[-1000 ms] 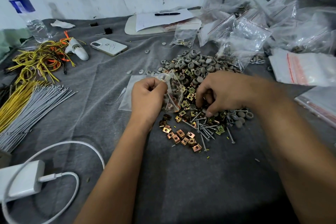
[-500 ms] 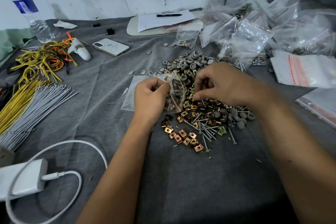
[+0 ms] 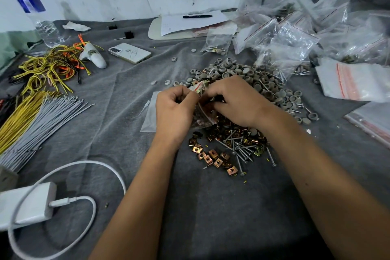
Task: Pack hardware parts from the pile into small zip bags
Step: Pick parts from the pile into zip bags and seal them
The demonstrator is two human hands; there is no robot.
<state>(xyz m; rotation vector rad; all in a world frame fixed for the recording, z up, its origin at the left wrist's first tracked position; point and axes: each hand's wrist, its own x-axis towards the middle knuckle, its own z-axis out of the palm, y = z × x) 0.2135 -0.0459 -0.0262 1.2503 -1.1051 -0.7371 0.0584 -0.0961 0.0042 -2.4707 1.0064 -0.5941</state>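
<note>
1. at the centre of the grey cloth, just above the pile of hardware [image 3: 230,137], we hold one small zip bag [image 3: 203,115] between both hands.
2. our left hand [image 3: 175,110] has its fingers curled and pinches the bag's left lip near the mouth; our right hand [image 3: 234,101] is curled over the mouth from 3 o'clock, fingertips pressed together, apparently on the bag's other lip or on a part going in. we cannot tell which, since the hand hides it.
3. the bag hangs with its mouth toward 12 o'clock and its bottom toward 6 o'clock, so its long axis runs roughly 12 to 6, tilted a little toward 5. the red seal line shows at the top.
4. handling, as we judge it: the film is thin, limp and slick, light on its own and bottom-heavy once parts are inside. best taken at the stiffer zip strip, one lip per hand, never by the belly.
5. the screws [image 3: 242,150] at 5 o'clock of the bag are long, pointed and could pierce the film; they lie fanned, mostly along 11 to 5. the brass clips [image 3: 213,157] at 6 o'clock are small, hard and sharp-edged; the grey caps [image 3: 253,82] at 1 o'clock are rounded and likely to roll.
6. filled bags [image 3: 295,44] lie heaped at 2 o'clock, well apart.
</note>
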